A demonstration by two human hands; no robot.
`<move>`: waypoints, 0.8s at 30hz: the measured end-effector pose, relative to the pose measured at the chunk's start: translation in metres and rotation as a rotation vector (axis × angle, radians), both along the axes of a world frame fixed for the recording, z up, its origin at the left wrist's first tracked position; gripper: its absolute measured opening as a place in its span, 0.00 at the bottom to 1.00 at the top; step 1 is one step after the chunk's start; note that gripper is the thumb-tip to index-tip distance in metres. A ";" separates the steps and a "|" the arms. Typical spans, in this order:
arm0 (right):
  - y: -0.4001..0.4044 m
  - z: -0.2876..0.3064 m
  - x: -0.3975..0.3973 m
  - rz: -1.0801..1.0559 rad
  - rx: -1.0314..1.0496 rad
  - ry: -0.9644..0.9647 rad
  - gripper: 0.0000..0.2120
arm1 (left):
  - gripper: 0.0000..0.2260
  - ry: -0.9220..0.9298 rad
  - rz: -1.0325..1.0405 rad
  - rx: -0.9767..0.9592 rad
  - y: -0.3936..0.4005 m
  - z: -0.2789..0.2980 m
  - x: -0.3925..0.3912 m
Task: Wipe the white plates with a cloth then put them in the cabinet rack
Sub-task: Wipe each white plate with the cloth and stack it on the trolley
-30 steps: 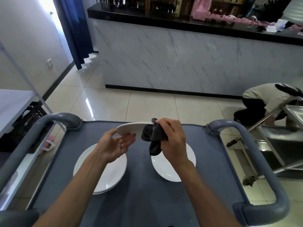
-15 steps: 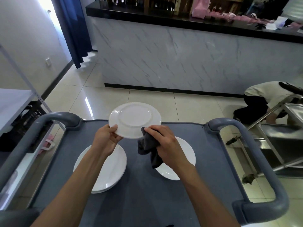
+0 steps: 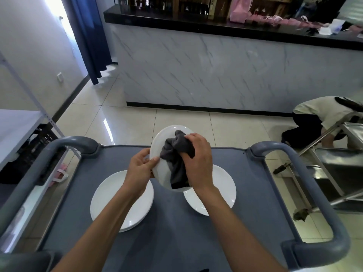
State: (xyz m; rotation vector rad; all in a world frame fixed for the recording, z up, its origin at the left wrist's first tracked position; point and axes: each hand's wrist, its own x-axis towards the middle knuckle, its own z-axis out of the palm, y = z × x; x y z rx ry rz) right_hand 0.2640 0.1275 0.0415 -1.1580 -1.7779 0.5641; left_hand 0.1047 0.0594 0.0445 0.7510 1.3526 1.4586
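My left hand (image 3: 140, 168) grips the left rim of a white plate (image 3: 164, 138), held tilted above the grey cart top (image 3: 169, 232). A dark grey cloth (image 3: 175, 154) lies bunched against the plate's face, and my right hand (image 3: 198, 163) grips it there. Below my left forearm a stack of white plates (image 3: 110, 201) rests on the cart. Another white plate (image 3: 222, 185) lies on the cart to the right, partly hidden by my right wrist.
Grey cart handles (image 3: 306, 173) rise on both sides. A marble-fronted counter (image 3: 216, 71) stands across the tiled floor. At the right a person (image 3: 322, 118) crouches beside a steel frame (image 3: 334, 173). White shelving (image 3: 17, 132) stands at the left.
The plate has turned over from showing its underside to its upper face and tilted toward me. My right hand has brought the cloth from the plate's lower edge onto its face.
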 end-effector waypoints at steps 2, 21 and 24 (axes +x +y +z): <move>-0.002 -0.005 0.001 -0.047 0.002 -0.016 0.19 | 0.09 0.001 0.000 0.012 0.000 0.003 0.001; -0.013 -0.004 -0.010 0.110 0.163 -0.209 0.22 | 0.11 0.078 -0.153 0.026 -0.004 0.014 -0.003; -0.005 0.005 -0.014 0.106 0.183 -0.224 0.22 | 0.14 0.073 -0.186 0.032 -0.006 0.016 -0.007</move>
